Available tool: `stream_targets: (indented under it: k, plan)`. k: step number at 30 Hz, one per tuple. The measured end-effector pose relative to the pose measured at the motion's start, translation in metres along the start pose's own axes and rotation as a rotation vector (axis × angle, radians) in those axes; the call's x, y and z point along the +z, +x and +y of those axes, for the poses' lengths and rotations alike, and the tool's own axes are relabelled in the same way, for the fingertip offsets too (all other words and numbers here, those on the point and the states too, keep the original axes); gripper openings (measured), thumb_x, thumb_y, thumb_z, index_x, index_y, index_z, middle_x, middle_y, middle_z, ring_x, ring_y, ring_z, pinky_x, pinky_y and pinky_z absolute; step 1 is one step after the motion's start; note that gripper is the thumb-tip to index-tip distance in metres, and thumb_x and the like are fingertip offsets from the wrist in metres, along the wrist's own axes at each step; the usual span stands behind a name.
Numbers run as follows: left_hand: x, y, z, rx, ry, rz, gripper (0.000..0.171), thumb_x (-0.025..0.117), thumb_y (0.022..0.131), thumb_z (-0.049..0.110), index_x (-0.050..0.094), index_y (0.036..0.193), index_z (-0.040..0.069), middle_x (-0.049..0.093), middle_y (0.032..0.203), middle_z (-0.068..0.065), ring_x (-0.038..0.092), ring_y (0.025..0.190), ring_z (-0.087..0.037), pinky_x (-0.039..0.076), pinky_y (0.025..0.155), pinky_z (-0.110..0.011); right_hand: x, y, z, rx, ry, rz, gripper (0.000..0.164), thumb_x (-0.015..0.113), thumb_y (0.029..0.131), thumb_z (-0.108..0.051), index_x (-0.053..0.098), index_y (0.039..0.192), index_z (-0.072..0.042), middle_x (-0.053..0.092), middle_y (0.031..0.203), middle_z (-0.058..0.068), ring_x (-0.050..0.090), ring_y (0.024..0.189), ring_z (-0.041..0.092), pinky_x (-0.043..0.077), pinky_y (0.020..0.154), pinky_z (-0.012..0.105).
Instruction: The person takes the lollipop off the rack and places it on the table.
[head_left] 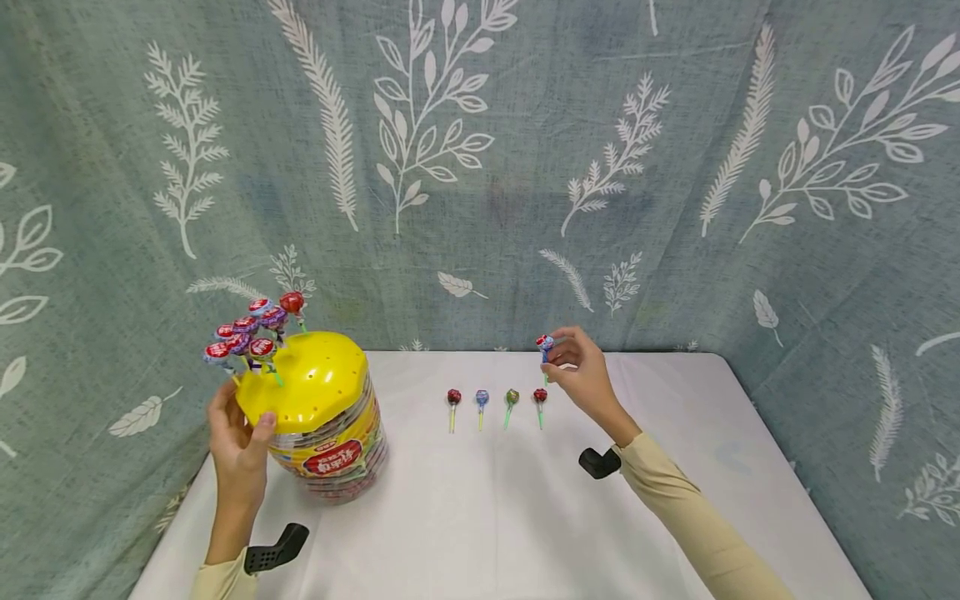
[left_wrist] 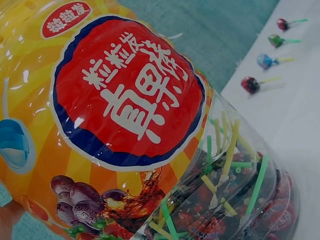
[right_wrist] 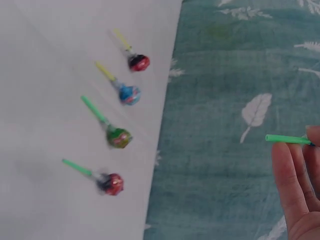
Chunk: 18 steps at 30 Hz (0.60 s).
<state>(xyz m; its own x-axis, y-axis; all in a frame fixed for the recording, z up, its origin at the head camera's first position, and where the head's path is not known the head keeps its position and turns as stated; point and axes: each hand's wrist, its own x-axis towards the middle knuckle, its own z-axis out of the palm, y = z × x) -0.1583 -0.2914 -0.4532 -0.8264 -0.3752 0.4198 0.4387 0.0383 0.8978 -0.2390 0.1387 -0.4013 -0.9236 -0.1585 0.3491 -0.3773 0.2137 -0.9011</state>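
A tall clear candy jar point(head_left: 330, 458) with a yellow lid point(head_left: 322, 375) leans at the left of the table. My left hand point(head_left: 242, 437) grips it by the lid's near left edge, thumb in front. Several lollipops point(head_left: 262, 350) stand with their sticks in holes in the lid. My right hand point(head_left: 581, 371) pinches a blue-and-red wrapped lollipop point(head_left: 544, 342) above the table; its green stick point(right_wrist: 285, 139) points out past the fingers in the right wrist view. Just below and left of that hand lies a row of lollipops, among them a red one point(head_left: 540, 397) and a green one point(head_left: 512, 397).
More lollipops point(left_wrist: 240, 175) with green and yellow sticks fill the jar's see-through part. White cloth covers the table point(head_left: 465, 517). Behind it and at the sides hangs a grey-green leaf-patterned curtain point(head_left: 495, 175). Both wrists carry a black camera mount point(head_left: 277, 550).
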Motion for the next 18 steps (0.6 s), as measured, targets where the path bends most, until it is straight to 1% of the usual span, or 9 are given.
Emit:
stream_targets:
  k: [5,11,14,18]
  plan:
    - [-0.001,0.001,0.001,-0.005,-0.003,-0.003,0.068,0.057,0.083,0.007,0.027,0.144,0.013,0.03,0.146,-0.008,0.031,0.131,-0.021,0.031,0.102,-0.017,-0.004,-0.004,0.014,0.04,0.001,0.021,0.042,0.064,0.078,0.015,0.049,0.116,0.011,0.058,0.089,0.034,0.06,0.078,0.047,0.054,0.062,0.033]
    - [-0.003,0.003,0.001,0.013,-0.02,0.006,0.067,0.057,0.083,0.005,0.028,0.143,0.012,0.032,0.145,-0.009,0.032,0.13,-0.022,0.032,0.101,-0.017,-0.003,-0.007,0.034,0.122,-0.017,0.037,0.043,0.065,0.078,0.013,0.049,0.117,0.011,0.059,0.089,0.032,0.06,0.081,0.047,0.054,0.062,0.034]
    - [-0.002,0.002,0.0,0.015,-0.035,-0.001,0.067,0.057,0.083,0.005,0.028,0.143,0.011,0.033,0.145,-0.01,0.032,0.129,-0.022,0.033,0.1,-0.017,-0.005,-0.009,0.049,0.162,-0.012,0.058,0.043,0.066,0.077,0.014,0.05,0.117,0.009,0.058,0.089,0.032,0.061,0.08,0.046,0.055,0.062,0.039]
    - [-0.001,0.0,0.0,0.001,-0.01,-0.001,0.067,0.057,0.084,0.006,0.028,0.143,0.012,0.032,0.145,-0.009,0.033,0.13,-0.021,0.033,0.1,-0.016,-0.007,-0.01,0.079,0.221,-0.034,0.084,0.044,0.068,0.076,0.012,0.051,0.116,0.003,0.061,0.087,0.026,0.064,0.075,0.036,0.055,0.06,0.042]
